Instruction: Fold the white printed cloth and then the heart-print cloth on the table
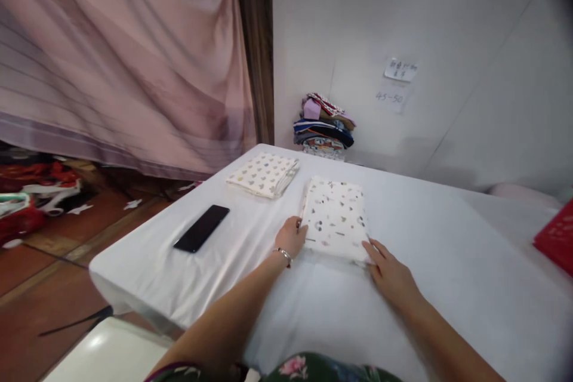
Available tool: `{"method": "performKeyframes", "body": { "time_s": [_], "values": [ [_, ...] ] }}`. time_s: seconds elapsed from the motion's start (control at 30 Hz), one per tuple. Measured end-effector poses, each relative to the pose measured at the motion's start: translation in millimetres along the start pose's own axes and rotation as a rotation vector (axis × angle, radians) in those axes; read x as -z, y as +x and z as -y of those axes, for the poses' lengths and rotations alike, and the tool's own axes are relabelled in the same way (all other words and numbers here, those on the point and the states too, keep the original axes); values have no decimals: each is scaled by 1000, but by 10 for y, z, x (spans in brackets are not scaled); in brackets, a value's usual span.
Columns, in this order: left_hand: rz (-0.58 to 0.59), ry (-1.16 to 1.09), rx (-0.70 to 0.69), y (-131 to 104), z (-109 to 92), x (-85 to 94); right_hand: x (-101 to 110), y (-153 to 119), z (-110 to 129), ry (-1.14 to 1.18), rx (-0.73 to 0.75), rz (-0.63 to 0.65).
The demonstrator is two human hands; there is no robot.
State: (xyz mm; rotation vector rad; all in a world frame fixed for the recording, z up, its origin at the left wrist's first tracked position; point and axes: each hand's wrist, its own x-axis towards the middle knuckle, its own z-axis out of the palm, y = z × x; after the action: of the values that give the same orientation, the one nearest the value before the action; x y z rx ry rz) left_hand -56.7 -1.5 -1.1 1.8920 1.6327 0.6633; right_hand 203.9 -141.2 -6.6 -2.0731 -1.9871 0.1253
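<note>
A folded white cloth with small dark prints (335, 215) lies on the white-covered table (430, 233) in front of me. My left hand (292, 236), with a bracelet at its wrist, grips the cloth's near left edge, fingers curled round it. At the near right corner, my right hand (390, 271) holds the edge between thumb and fingers. Some of the fingertips are hidden under or behind the fabric. A second folded cloth with a leaf-like pattern (263, 174) rests farther back on the left, apart from both hands.
A black phone (202, 228) lies left of my left hand. Beyond the table's far edge stands a stack of folded fabrics (324, 125) against the wall. A red object (557, 239) sits at the right edge. A pale stool (107, 352) stands at lower left.
</note>
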Motion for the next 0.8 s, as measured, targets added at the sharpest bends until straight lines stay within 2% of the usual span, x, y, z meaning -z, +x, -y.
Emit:
{"method": "performKeyframes", "body": {
  "time_s": [0.13,0.27,0.33,0.47,0.6,0.8],
  "values": [
    [33,53,0,118,-82,103,228,55,93,125,109,47],
    [15,99,-12,444,-298,190,365,345,343,239,139,12],
    [8,112,-22,667,-414,193,308,539,418,188,139,5],
    [-4,135,-15,1102,-561,124,30,776,409,6,140,116],
    [6,148,31,1410,-604,-5,-172,775,344,-98,127,126],
    [21,159,109,1658,-669,-164,-167,761,326,-71,144,133]
  ]
}}
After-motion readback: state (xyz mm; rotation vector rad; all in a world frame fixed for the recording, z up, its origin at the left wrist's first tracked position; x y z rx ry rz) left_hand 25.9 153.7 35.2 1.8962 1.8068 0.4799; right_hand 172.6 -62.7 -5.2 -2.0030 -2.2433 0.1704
